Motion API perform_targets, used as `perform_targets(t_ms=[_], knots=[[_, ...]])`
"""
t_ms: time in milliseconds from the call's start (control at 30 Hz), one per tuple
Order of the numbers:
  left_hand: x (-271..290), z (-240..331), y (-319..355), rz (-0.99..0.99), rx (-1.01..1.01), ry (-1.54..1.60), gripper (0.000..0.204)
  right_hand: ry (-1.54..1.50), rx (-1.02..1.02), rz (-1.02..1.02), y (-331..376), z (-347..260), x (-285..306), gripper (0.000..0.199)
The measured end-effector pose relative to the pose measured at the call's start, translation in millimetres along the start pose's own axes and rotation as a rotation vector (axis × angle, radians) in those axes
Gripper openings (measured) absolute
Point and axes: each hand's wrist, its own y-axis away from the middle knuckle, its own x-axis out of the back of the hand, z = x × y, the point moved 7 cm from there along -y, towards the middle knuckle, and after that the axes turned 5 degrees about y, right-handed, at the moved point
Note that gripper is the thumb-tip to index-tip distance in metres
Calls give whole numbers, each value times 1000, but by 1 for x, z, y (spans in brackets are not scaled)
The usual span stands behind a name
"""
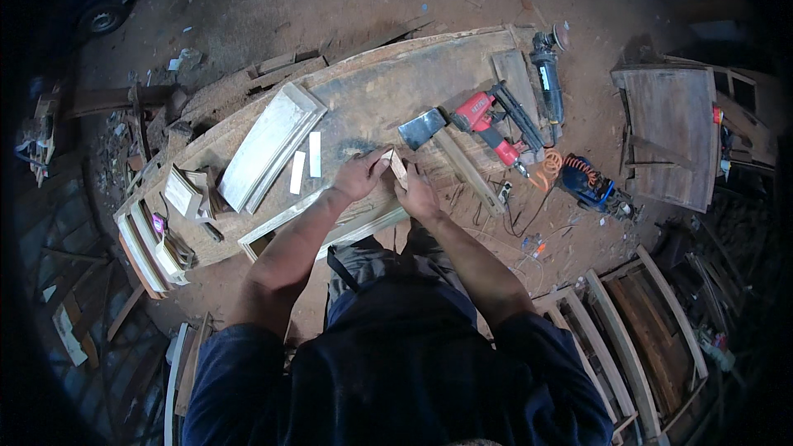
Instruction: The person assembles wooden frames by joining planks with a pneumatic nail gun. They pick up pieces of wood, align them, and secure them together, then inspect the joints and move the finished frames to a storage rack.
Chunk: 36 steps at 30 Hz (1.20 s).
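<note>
Over the near edge of the workbench [396, 74], a small pale wooden piece [397, 168] is between my two hands. My left hand [361, 177] is closed on its left end, thumb against it. Around its right side curl the fingers of my right hand [419, 198]. A long wooden frame [376, 224] lies under my forearms, close to my legs. Just right of my hands rests a hammer [423, 127] with a thick wooden handle. Left of them are two white strips [315, 154] and a wide whitish moulded board [271, 149].
A red nail gun [483, 120] and an angle grinder [547, 78] lie on the bench's right. An orange coiled hose [549, 169] runs toward a blue-black machine [591, 186] on the floor. Moulding pieces [188, 194] sit at left; wooden frames [628, 339] stand lower right.
</note>
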Motion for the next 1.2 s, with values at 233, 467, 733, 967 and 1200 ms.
perform_targets(t_ms=[233, 467, 733, 967, 1200], knots=[[-13, -20, -13, 46, -49, -77, 59, 35, 62, 30, 4, 6, -5, 62], [-11, -8, -8, 14, 5, -65, 59, 39, 23, -18, 0, -2, -1, 59], [-13, -11, -11, -56, 114, -123, 58, -4, -52, -63, -4, -8, 5, 52], [6, 11, 15, 185, -52, -176, 57, -148, -30, -137, 4, 3, 12, 61], [11, -41, 43, 144, 115, -459, 58, -434, -87, -83, 23, 43, -1, 55]])
